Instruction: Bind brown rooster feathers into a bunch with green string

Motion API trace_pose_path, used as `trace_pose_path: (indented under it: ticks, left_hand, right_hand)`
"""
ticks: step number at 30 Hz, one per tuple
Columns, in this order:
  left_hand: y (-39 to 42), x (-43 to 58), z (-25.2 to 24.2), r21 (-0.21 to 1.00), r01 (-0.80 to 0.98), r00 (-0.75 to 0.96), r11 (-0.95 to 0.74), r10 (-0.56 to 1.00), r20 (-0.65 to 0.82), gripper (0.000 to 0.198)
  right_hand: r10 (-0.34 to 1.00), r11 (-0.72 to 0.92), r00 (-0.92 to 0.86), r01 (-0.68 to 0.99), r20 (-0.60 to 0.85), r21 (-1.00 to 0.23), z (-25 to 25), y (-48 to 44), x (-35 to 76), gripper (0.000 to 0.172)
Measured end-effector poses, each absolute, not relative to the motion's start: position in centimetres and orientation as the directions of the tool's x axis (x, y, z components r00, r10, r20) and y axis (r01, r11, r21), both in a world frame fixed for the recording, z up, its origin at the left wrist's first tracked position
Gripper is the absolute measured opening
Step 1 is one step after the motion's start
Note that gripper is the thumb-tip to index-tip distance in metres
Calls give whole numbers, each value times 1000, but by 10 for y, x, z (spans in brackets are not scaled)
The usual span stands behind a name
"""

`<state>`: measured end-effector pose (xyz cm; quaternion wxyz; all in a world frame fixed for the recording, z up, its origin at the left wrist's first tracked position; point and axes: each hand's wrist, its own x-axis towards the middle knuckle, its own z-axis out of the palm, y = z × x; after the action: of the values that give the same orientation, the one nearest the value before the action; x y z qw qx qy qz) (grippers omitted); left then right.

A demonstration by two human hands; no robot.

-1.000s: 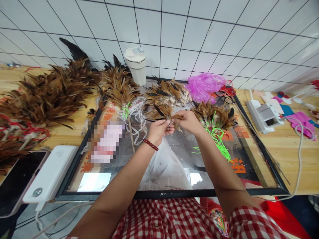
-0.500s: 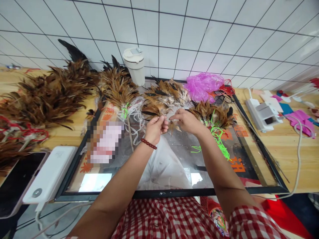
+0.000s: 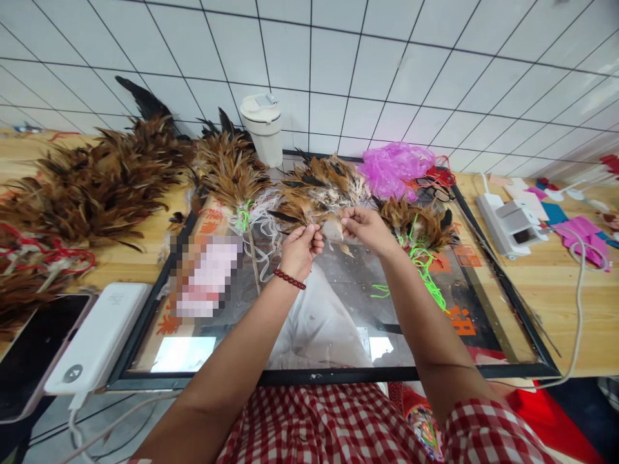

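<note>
My left hand [image 3: 302,250], with a dark red bead bracelet on its wrist, is closed in a pinch at the quill ends of a few brown feathers [image 3: 293,211]. How many it holds is hidden by the fingers. To its right, my right hand [image 3: 363,227] has thumb and forefinger pinched on a pale, downy feather [image 3: 333,229]. Small tan feather bits [image 3: 344,249] show just below, over the glass. Behind both hands lies a pile of loose brown and black feathers [image 3: 333,177]. Bundled feathers [image 3: 411,219] and green strings [image 3: 425,274] are beside my right forearm.
A black-framed glass panel [image 3: 338,372] covers the wooden table [image 3: 556,309]. Feather bundles [image 3: 232,161], a white cup [image 3: 264,129] and a pink plastic bag [image 3: 394,167] line the wall. A power bank [image 3: 99,338] and phone [image 3: 39,354] lie left, a power strip [image 3: 507,222] right.
My right hand has shifted slightly, its pointing forefinger now drawn into a pinch, and the pale feather shows between the hands. My left hand stays nearly in place.
</note>
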<state>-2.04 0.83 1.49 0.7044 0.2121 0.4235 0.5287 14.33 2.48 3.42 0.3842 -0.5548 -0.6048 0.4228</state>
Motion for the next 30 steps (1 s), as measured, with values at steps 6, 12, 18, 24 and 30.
trace_pose_path:
  ticks: [6,12,18,24,30]
  left_hand:
    - [9,-21,15,738,-567,86,366,917,-389,10]
    - [5,-19,17,721,-474,213,505,861,-462,13]
    - [4,-20,20,633,-486,299,602,796,-527,12]
    - [6,-20,16,628,-498,324,598,800,-505,8]
    - [6,-21,11,661,-551,297,509,860,-415,11]
  right_hand:
    - [987,-135,-84,45,-138,-990,32,26,139,23]
    - [992,120,-46,168,114,-978,26,25,133,14]
    - [923,353,-88,582,375,-733,26,15,124,15]
    - [963,262,-58,431,264,-863,24,15,118,11]
    - [997,23,-80,183,8,-983,28,22,126,25]
